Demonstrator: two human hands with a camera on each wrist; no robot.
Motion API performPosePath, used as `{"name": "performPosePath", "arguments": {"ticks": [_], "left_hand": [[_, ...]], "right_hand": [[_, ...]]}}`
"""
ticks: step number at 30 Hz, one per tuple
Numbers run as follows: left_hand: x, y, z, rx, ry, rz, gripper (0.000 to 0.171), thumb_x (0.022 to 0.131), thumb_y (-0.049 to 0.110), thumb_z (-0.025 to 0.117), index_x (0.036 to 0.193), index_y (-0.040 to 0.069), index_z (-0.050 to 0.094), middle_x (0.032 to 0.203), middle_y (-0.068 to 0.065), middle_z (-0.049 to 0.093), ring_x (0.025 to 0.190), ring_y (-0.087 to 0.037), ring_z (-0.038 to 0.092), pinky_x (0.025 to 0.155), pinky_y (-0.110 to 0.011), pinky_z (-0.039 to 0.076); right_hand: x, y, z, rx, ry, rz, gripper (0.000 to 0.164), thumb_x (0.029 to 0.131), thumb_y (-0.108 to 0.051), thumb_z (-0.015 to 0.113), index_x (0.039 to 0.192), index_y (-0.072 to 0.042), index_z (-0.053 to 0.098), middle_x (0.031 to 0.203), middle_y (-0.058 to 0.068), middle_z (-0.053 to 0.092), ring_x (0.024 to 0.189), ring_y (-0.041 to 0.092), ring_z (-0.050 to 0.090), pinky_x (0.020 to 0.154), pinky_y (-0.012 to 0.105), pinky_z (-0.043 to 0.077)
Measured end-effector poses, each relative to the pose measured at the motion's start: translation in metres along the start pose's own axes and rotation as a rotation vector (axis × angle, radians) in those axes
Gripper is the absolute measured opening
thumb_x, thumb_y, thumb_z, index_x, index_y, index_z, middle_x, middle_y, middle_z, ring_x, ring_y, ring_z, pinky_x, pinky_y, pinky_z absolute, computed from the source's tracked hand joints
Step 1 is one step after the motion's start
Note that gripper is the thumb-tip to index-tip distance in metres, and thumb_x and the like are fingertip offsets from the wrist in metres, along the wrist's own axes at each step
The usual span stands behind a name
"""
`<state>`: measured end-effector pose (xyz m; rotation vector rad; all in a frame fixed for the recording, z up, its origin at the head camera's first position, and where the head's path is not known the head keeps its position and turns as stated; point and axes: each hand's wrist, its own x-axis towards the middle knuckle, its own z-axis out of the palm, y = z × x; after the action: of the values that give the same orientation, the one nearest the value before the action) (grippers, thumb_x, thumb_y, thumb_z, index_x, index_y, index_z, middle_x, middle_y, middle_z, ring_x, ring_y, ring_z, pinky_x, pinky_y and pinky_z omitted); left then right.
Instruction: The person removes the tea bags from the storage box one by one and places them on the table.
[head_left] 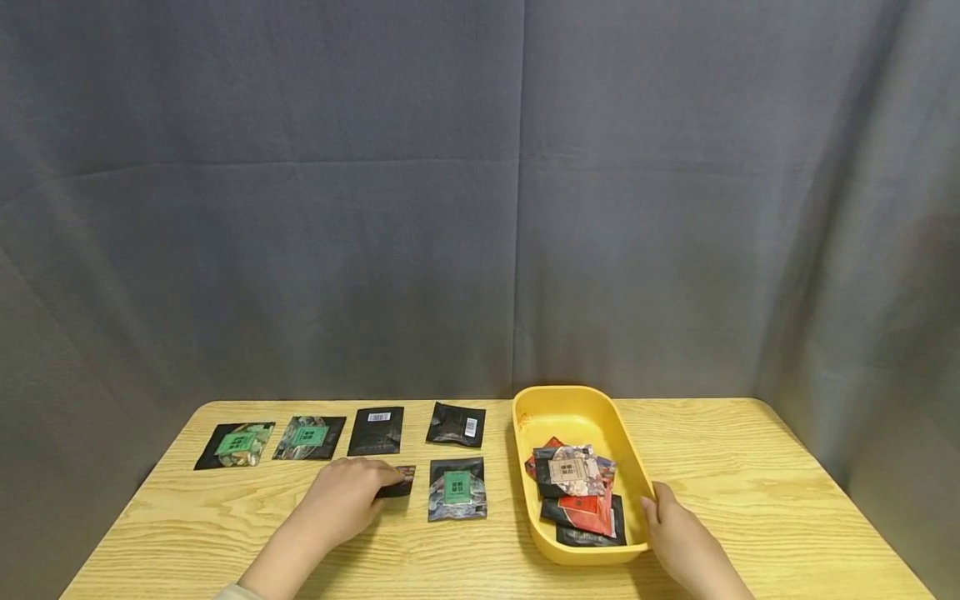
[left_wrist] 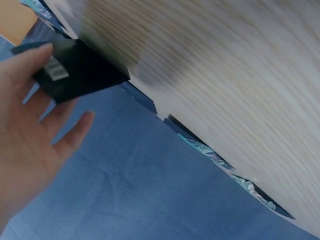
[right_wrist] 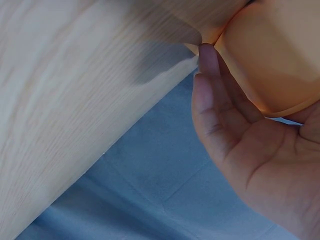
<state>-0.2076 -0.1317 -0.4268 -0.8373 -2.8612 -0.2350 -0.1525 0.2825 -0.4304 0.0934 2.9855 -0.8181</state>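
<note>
My left hand [head_left: 347, 498] pinches a small black packet [head_left: 397, 482] between thumb and fingers, over the left-middle of the table. In the left wrist view, a white barcode label [left_wrist: 56, 69] shows on the tilted packet's dark side. My right hand [head_left: 686, 537] grips the near right side of a yellow plastic bin [head_left: 633, 446], thumb at the rim. The right wrist view shows fingers [right_wrist: 212, 115] against the bin's outer wall. Inside lie several overlapping packets, with a floral one [head_left: 570, 471] on top and a red one [head_left: 600, 515] beneath.
A green-labelled packet [head_left: 457, 490] lies between left hand and bin. Behind, two black packets [head_left: 375, 432] with barcodes and two green-labelled packets [head_left: 309, 437] form a row. The wooden table [head_left: 765, 483] ends at a grey curtain [head_left: 637, 208].
</note>
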Motion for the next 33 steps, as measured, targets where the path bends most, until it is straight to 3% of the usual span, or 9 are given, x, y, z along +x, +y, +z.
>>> {"name": "performPosePath", "arguments": {"ticks": [4, 8, 12, 20, 28, 33], "left_hand": [[-0.002, -0.001, 0.002, -0.062, -0.086, -0.014, 0.041, 0.079, 0.012, 0.083, 0.118, 0.015, 0.074, 0.118, -0.005, 0.07, 0.105, -0.029, 0.066, 0.09, -0.052, 0.052], [-0.003, 0.0, 0.002, -0.117, -0.166, -0.057, 0.046, 0.078, 0.012, 0.083, 0.122, 0.015, 0.072, 0.127, -0.009, 0.065, 0.114, -0.034, 0.062, 0.093, -0.056, 0.049], [-0.005, 0.001, 0.003, -0.146, -0.199, -0.08, 0.049, 0.077, 0.009, 0.084, 0.123, 0.014, 0.071, 0.13, -0.01, 0.062, 0.12, -0.035, 0.058, 0.096, -0.058, 0.047], [-0.004, 0.001, 0.007, -0.145, -0.164, -0.058, 0.042, 0.079, 0.005, 0.081, 0.119, 0.012, 0.073, 0.126, -0.01, 0.064, 0.117, -0.033, 0.06, 0.095, -0.055, 0.048], [0.004, 0.007, 0.003, -0.075, 0.005, 0.069, 0.033, 0.087, 0.0, 0.072, 0.117, 0.013, 0.072, 0.125, -0.007, 0.065, 0.113, -0.029, 0.063, 0.092, -0.051, 0.051], [0.011, 0.019, -0.004, -0.107, 0.029, 0.121, 0.028, 0.091, 0.002, 0.066, 0.116, 0.015, 0.072, 0.121, -0.002, 0.067, 0.111, -0.024, 0.064, 0.09, -0.046, 0.053]], "right_hand": [[0.0, 0.002, 0.0, 0.001, 0.002, -0.013, 0.04, 0.107, -0.016, 0.039, 0.127, 0.018, 0.04, 0.106, 0.033, 0.062, 0.104, 0.045, 0.063, 0.084, 0.061, 0.049], [0.0, 0.0, 0.0, 0.015, -0.011, -0.006, 0.042, 0.107, -0.016, 0.037, 0.131, 0.019, 0.038, 0.114, 0.037, 0.06, 0.109, 0.05, 0.059, 0.089, 0.062, 0.047], [0.001, -0.001, 0.0, 0.023, -0.032, 0.017, 0.046, 0.108, -0.017, 0.035, 0.134, 0.02, 0.035, 0.122, 0.039, 0.056, 0.116, 0.054, 0.053, 0.093, 0.064, 0.044], [0.001, 0.0, 0.0, 0.018, -0.025, 0.01, 0.044, 0.108, -0.016, 0.036, 0.134, 0.019, 0.036, 0.119, 0.038, 0.058, 0.114, 0.052, 0.056, 0.092, 0.063, 0.045], [0.0, 0.0, 0.0, 0.017, -0.001, -0.006, 0.04, 0.107, -0.015, 0.037, 0.13, 0.017, 0.039, 0.112, 0.035, 0.061, 0.109, 0.049, 0.06, 0.089, 0.062, 0.047], [0.0, 0.0, 0.0, 0.012, -0.001, -0.01, 0.04, 0.107, -0.015, 0.037, 0.13, 0.018, 0.038, 0.112, 0.035, 0.061, 0.109, 0.05, 0.06, 0.089, 0.063, 0.047]]}}
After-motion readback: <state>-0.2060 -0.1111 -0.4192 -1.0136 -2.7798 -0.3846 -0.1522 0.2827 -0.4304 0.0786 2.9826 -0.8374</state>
